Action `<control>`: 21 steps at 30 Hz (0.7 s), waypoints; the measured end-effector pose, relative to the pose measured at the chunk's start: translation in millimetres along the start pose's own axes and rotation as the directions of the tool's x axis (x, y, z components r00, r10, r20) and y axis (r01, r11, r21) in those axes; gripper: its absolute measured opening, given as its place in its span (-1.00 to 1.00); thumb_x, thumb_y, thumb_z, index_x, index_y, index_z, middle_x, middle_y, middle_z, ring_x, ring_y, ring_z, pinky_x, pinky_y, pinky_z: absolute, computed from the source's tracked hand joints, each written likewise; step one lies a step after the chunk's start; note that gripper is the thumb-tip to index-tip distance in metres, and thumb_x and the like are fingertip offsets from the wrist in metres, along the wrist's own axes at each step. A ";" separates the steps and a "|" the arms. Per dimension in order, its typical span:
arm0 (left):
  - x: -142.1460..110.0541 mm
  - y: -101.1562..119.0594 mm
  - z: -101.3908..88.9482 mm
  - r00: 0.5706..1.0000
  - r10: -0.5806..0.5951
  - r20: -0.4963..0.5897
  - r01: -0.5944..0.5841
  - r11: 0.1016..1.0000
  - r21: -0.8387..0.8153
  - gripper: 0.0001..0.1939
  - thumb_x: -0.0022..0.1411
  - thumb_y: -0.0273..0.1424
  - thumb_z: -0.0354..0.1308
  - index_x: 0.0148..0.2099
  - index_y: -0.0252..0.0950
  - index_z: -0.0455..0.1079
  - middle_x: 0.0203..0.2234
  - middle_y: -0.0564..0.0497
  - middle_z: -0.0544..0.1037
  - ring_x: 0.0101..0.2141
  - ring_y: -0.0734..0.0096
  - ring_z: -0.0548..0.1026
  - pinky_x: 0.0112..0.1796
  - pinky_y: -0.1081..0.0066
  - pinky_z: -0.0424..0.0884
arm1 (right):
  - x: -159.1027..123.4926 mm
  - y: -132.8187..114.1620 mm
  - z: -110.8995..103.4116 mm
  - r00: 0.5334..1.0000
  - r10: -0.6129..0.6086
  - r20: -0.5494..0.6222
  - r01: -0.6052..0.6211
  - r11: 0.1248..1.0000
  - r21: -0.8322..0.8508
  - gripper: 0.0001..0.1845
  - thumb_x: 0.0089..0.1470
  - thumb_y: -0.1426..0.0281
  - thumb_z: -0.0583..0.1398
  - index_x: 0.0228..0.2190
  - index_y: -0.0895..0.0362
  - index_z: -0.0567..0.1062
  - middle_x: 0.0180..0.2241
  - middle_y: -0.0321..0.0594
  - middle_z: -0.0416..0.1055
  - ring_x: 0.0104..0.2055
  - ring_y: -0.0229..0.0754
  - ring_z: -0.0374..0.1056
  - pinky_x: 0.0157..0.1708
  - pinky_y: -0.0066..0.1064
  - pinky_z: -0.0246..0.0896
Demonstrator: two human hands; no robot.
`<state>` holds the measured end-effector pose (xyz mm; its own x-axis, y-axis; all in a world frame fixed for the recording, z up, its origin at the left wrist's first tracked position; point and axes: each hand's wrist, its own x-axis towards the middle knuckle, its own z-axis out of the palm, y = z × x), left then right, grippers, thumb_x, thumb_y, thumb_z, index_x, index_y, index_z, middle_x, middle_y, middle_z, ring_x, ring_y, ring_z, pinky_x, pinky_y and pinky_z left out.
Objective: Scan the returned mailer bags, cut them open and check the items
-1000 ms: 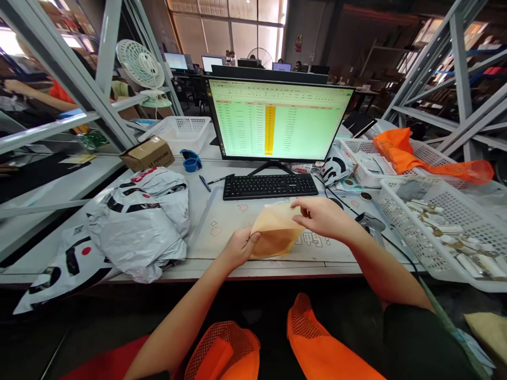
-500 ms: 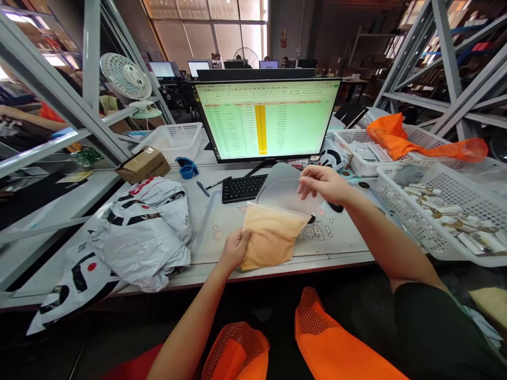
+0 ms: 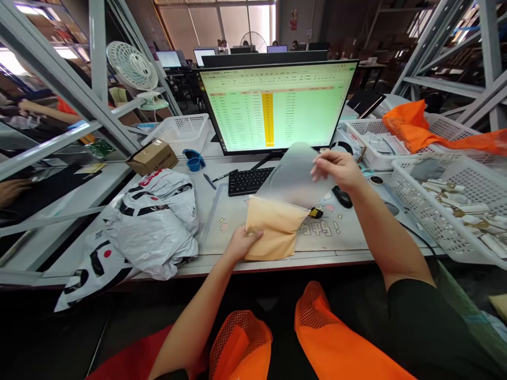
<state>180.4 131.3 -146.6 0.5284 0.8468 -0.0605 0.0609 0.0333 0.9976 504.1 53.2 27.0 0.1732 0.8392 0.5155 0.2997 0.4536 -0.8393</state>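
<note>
My left hand (image 3: 242,245) grips the lower left edge of a yellow packet (image 3: 275,227), thumb on its front face. From the packet's top edge rises a translucent, frosted plastic flap (image 3: 291,171) with a rounded upper end. My right hand (image 3: 336,169) has its fingers curled and pinched at the flap's right edge. The packet is held above a printed desk mat (image 3: 222,237), near the desk's front edge. Behind the flap stand a black keyboard (image 3: 247,182) and, under the right wrist, a black mouse (image 3: 341,197).
A monitor (image 3: 237,116) with a spreadsheet stands behind. To the left lie white printed plastic bags (image 3: 154,227), a cardboard box (image 3: 153,157) and a blue cup-like item (image 3: 194,160). White baskets (image 3: 447,211) line the right. Another person's hand (image 3: 13,192) shows at far left.
The camera view has shifted, so the desk appears moved slightly right and up. Both hands keep their hold on the packet and flap; the flap is a little more upright.
</note>
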 end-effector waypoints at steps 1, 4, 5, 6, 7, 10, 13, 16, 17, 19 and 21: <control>-0.1 -1.2 -1.3 0.999 0.021 -0.034 -0.021 1.000 -0.007 -0.37 -0.19 0.01 0.51 -0.22 -0.40 0.56 -0.30 -0.18 0.68 -0.32 0.11 0.64 -0.28 0.22 0.58 | 0.3 -0.5 -8.6 0.995 -0.031 -0.094 0.032 0.999 0.008 -0.59 0.09 0.05 0.36 -0.33 0.15 0.49 -0.47 -0.23 0.56 -0.55 -0.24 0.49 -0.62 -0.48 0.21; -2.2 -2.8 -9.3 0.977 0.102 -0.190 -0.106 0.994 -0.009 -0.32 -0.16 0.05 0.48 -0.15 -0.40 0.57 -0.22 -0.22 0.68 -0.23 0.06 0.64 -0.18 0.17 0.59 | -3.0 4.5 -36.3 0.906 -0.071 -0.417 0.100 0.994 0.049 -0.60 0.09 0.06 0.35 -0.30 0.10 0.43 -0.49 -0.32 0.52 -0.60 -0.30 0.43 -0.65 -0.51 0.16; -4.0 -3.2 -13.2 0.959 0.128 -0.255 -0.132 0.991 -0.001 -0.32 -0.13 0.07 0.45 -0.15 -0.40 0.57 -0.20 -0.23 0.68 -0.21 0.05 0.64 -0.16 0.16 0.59 | -6.5 9.4 -43.3 0.868 -0.054 -0.494 0.096 0.994 0.060 -0.60 0.08 0.06 0.35 -0.29 0.10 0.42 -0.50 -0.34 0.51 -0.62 -0.32 0.39 -0.66 -0.51 0.16; -6.5 -3.8 -17.7 0.937 0.143 -0.318 -0.149 0.989 0.005 -0.34 -0.10 0.08 0.43 -0.15 -0.41 0.57 -0.19 -0.23 0.68 -0.19 0.04 0.64 -0.15 0.16 0.59 | -11.4 16.2 -47.8 0.841 -0.019 -0.541 0.067 0.995 0.069 -0.58 0.05 0.04 0.36 -0.29 0.09 0.41 -0.51 -0.35 0.50 -0.65 -0.33 0.35 -0.66 -0.51 0.17; -9.8 -4.7 -22.6 0.906 0.164 -0.391 -0.169 0.985 0.020 -0.37 -0.05 0.08 0.40 -0.17 -0.41 0.57 -0.21 -0.23 0.68 -0.19 0.04 0.64 -0.15 0.16 0.59 | -17.8 25.3 -49.2 0.828 0.032 -0.560 0.011 0.997 0.073 -0.55 0.01 0.02 0.36 -0.29 0.10 0.40 -0.52 -0.36 0.48 -0.68 -0.33 0.31 -0.67 -0.50 0.17; -25.6 -10.3 -38.3 0.714 0.434 -0.550 -0.347 0.901 0.260 -0.57 0.13 -0.06 0.33 -0.20 -0.37 0.58 -0.26 -0.17 0.69 -0.21 0.10 0.65 -0.16 0.18 0.59 | -42.2 62.6 -35.1 0.844 0.237 -0.482 -0.271 0.963 -0.002 -0.47 -0.06 -0.09 0.31 -0.33 0.09 0.38 -0.55 -0.35 0.44 -0.69 -0.30 0.26 -0.68 -0.46 0.15; -46.9 -19.9 -49.6 0.460 0.846 -0.269 -0.603 0.520 0.605 -0.78 0.23 -0.37 0.28 -0.06 -0.27 0.59 -0.17 -0.10 0.69 -0.14 0.17 0.65 -0.10 0.19 0.59 | -65.3 100.8 -8.4 0.849 0.368 -0.379 -0.442 0.887 -0.130 -0.48 -0.06 -0.09 0.22 -0.34 0.12 0.42 -0.56 -0.28 0.42 -0.66 -0.23 0.27 -0.64 -0.39 0.17; -67.4 -31.4 -49.4 0.420 0.902 0.106 -0.726 0.264 0.635 -0.60 0.24 -0.62 0.16 0.08 -0.21 0.53 -0.05 -0.11 0.66 0.00 0.21 0.61 0.00 0.18 0.56 | -82.4 118.3 9.6 0.856 0.392 -0.338 -0.481 0.843 -0.241 -0.48 -0.09 0.06 0.27 -0.20 0.19 0.52 -0.47 -0.19 0.47 -0.49 -0.10 0.39 -0.39 -0.22 0.36; -73.4 -35.1 -46.6 0.455 0.871 0.184 -0.731 0.248 0.635 -0.57 0.23 -0.66 0.11 0.07 -0.21 0.53 -0.05 -0.12 0.65 0.04 0.20 0.59 0.02 0.17 0.55 | -88.5 117.7 13.3 0.871 0.349 -0.347 -0.460 0.827 -0.323 -0.47 -0.10 0.11 0.29 -0.14 0.20 0.53 -0.37 -0.11 0.51 -0.35 -0.03 0.45 -0.23 -0.14 0.39; -84.3 -41.7 -39.1 0.567 0.773 0.284 -0.700 0.270 0.661 -0.60 0.21 -0.66 0.09 0.01 -0.24 0.54 -0.03 -0.15 0.64 0.09 0.13 0.55 0.05 0.12 0.53 | -105.2 108.2 21.6 0.919 0.174 -0.353 -0.352 0.766 -0.538 -0.46 -0.04 0.17 0.27 -0.05 0.20 0.54 -0.09 0.05 0.50 -0.03 0.12 0.43 0.05 -0.01 0.30; -93.8 -47.0 -32.1 0.684 0.655 0.322 -0.632 0.310 0.711 -0.67 0.20 -0.57 0.17 -0.01 -0.25 0.54 0.04 -0.18 0.60 0.14 0.02 0.51 0.09 0.01 0.49 | -130.3 92.5 35.8 0.960 0.067 -0.273 -0.240 0.701 -0.671 -0.53 0.10 0.16 0.20 -0.04 0.17 0.55 -0.01 0.06 0.47 0.07 0.13 0.38 0.09 -0.03 0.27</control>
<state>100.8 67.4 -186.6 0.6741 0.4297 0.6008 0.2868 -0.9018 0.3232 475.7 -3.4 -124.0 0.4424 0.7541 0.4853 0.7985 -0.0849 -0.5960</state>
